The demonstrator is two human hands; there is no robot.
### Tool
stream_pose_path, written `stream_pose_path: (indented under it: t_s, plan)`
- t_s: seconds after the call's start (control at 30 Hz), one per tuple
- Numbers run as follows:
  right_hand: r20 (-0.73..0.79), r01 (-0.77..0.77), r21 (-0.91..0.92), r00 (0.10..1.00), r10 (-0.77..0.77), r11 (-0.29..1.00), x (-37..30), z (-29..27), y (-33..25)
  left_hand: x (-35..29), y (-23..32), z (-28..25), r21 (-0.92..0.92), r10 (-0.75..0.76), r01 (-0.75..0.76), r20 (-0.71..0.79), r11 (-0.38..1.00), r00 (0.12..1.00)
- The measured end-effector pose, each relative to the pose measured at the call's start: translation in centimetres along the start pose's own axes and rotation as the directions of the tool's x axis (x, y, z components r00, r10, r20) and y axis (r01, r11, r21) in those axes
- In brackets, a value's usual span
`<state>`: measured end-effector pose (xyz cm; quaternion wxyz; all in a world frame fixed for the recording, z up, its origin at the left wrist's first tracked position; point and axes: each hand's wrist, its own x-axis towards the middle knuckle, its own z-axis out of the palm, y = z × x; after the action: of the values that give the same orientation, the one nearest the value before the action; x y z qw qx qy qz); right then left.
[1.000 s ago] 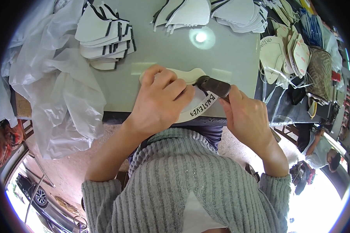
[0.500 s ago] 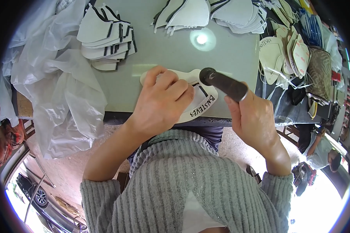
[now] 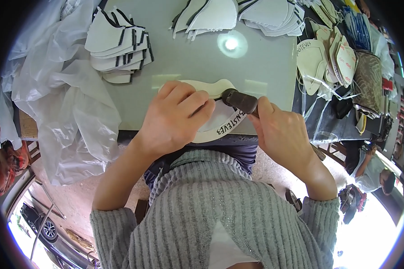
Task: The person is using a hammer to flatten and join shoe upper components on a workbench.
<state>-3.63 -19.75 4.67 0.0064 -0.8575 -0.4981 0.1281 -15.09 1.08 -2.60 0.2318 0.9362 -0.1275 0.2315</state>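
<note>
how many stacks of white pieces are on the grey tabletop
3: a left stack beside the plastic, a middle stack at the picture's top edge, and a right stack next to it. More may lie beyond that edge.

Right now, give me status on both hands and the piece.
Right hand gripping hammer over cream curved piece, contact unclear. Left hand on the piece, hiding part. White stacks farther back.

Left hand (image 3: 177, 117) palm down, fingers (image 3: 195, 102) curled; right hand (image 3: 280, 130) closed in a grip, thumb (image 3: 257, 125) side inward; both bare forearms (image 3: 121, 175) slanting inward.
</note>
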Motion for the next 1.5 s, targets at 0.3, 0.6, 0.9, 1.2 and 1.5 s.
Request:
stream_pose_path:
  t_s: [0.3,0.6,0.9,1.2,1.5]
  plan:
    - [-0.149,0.068,0.187,0.988,-0.041,0.98,-0.2,-0.2,0.7,0.5,0.1,-0.1,-0.027,0.017,-0.016,0.019,1.0,1.0]
    - [-0.109,0.073,0.143,0.992,-0.058,0.987,0.1,0.4,0.2,0.4,-0.1,-0.3,-0.066,-0.024,0.024,0.008,0.998,1.0]
    - [-0.051,0.041,0.059,0.998,-0.038,0.997,0.1,0.9,0.3,-0.3,-1.5,-1.0,-0.079,0.037,-0.034,0.037,0.996,0.999]
    - [-0.28,0.095,0.246,0.96,-0.023,0.965,0.1,0.1,0.1,-0.2,-1.4,-0.9,-0.056,0.061,-0.059,0.035,0.997,0.998]
    - [-0.18,0.121,0.232,0.98,-0.08,0.965,0.5,0.2,-0.4,-0.1,-1.3,-1.0,-0.073,0.053,-0.05,0.029,0.996,0.998]
